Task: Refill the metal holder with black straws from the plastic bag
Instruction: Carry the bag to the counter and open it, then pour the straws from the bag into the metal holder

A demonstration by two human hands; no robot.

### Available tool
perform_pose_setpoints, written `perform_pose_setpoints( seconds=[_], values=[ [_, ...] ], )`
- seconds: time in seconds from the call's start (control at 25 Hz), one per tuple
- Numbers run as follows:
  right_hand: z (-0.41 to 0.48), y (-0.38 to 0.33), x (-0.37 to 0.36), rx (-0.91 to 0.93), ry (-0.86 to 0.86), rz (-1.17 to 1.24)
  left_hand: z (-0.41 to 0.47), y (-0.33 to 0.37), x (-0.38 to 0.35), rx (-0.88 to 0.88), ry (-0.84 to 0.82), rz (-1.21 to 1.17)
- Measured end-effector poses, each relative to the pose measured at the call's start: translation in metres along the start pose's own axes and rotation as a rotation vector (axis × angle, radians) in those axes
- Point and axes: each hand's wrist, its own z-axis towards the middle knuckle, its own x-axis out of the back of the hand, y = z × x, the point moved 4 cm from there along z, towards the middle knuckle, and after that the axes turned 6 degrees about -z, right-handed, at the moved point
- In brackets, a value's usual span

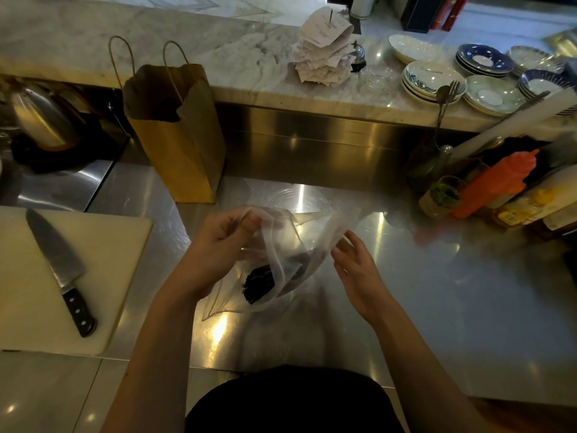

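Note:
A clear plastic bag point(281, 245) hangs just above the steel counter at the centre of the head view. A bundle of black straws point(258, 284) lies in its lower end. My left hand point(218, 248) pinches the bag's top edge between thumb and fingers. My right hand point(356, 267) holds the opposite edge of the bag's mouth with its fingertips, the fingers partly spread. The mouth of the bag is pulled apart between the two hands. I cannot pick out a metal straw holder with certainty.
A brown paper bag point(178, 135) stands behind the hands. A chef's knife point(59, 267) lies on a white cutting board point(118, 276) at left. Sauce bottles point(496, 185) and jars crowd the right. Stacked plates point(434, 79) and a receipt spike point(324, 45) sit on the marble ledge.

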Motion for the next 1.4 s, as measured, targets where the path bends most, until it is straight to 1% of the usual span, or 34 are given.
perform_pose_setpoints(
  seconds=[0.12, 0.24, 0.32, 0.4, 0.56, 0.64, 0.72, 0.76, 0.88, 0.96, 1.12, 1.2, 1.28, 1.36, 1.4],
  values=[
    [0.001, 0.000, 0.009, 0.014, -0.012, 0.083, -0.003, -0.008, 0.008, 0.040, -0.024, -0.023],
    [-0.001, 0.000, 0.017, 0.020, -0.001, 0.116, -0.005, -0.019, 0.022, 0.092, 0.052, -0.095],
    [-0.003, -0.001, 0.019, 0.026, 0.000, 0.167, -0.005, -0.026, 0.028, 0.157, 0.111, -0.130],
    [-0.006, -0.003, 0.016, 0.039, -0.029, 0.217, -0.005, -0.030, 0.030, 0.219, 0.166, -0.156],
    [-0.012, -0.010, 0.009, 0.042, -0.073, 0.199, -0.005, -0.028, 0.025, 0.233, 0.150, -0.184],
    [-0.014, -0.014, 0.007, 0.029, -0.045, 0.165, -0.002, -0.032, 0.029, 0.222, 0.149, -0.201],
    [-0.014, -0.017, 0.009, 0.022, 0.019, 0.171, 0.002, -0.035, 0.034, 0.182, 0.075, -0.307],
    [-0.014, -0.019, 0.011, 0.028, 0.046, 0.183, 0.003, -0.037, 0.038, 0.185, 0.076, -0.342],
    [-0.013, -0.024, 0.014, 0.042, 0.088, 0.167, 0.002, -0.048, 0.046, 0.222, 0.127, -0.345],
    [-0.014, -0.026, 0.015, 0.050, 0.109, 0.171, 0.004, -0.048, 0.045, 0.216, 0.142, -0.337],
    [-0.018, -0.033, 0.022, 0.075, 0.143, 0.250, 0.006, -0.055, 0.057, 0.236, 0.188, -0.335],
    [-0.019, -0.038, 0.027, 0.094, 0.168, 0.300, 0.001, -0.068, 0.062, 0.265, 0.166, -0.414],
    [-0.019, -0.043, 0.030, 0.115, 0.194, 0.359, -0.006, -0.086, 0.057, 0.293, 0.108, -0.581],
    [-0.018, -0.046, 0.029, 0.129, 0.219, 0.397, -0.012, -0.099, 0.042, 0.285, 0.069, -0.771],
    [-0.018, -0.047, 0.027, 0.133, 0.230, 0.402, -0.012, -0.104, 0.032, 0.270, 0.067, -0.822]
  ],
)
